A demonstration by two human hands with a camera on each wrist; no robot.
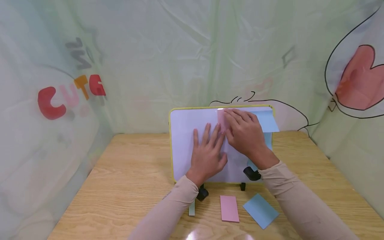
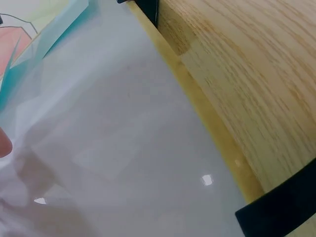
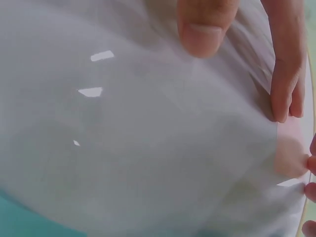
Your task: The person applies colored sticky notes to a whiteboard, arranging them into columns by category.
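Observation:
A whiteboard [image 1: 183,146] with a yellow rim stands on the table. Near its top edge is a pink sticky note [image 1: 221,119], partly covered by my right hand [image 1: 246,133], whose extended fingers press on it. My left hand [image 1: 207,160] lies on the board with its fingers spread, the fingertips close to the note's lower left side. In the right wrist view the pink note [image 3: 290,150] shows between fingertips at the right. The left wrist view catches one fingertip [image 2: 4,144] at its left edge, over the white surface.
Blue sticky notes [image 1: 266,120] hang on the board's right side, the upper one lifting outward. Before the board lie a pink note pad [image 1: 229,209], a blue pad [image 1: 260,211] and a pale green strip [image 1: 192,208]. Black stand feet [image 1: 202,193] jut forward from the board.

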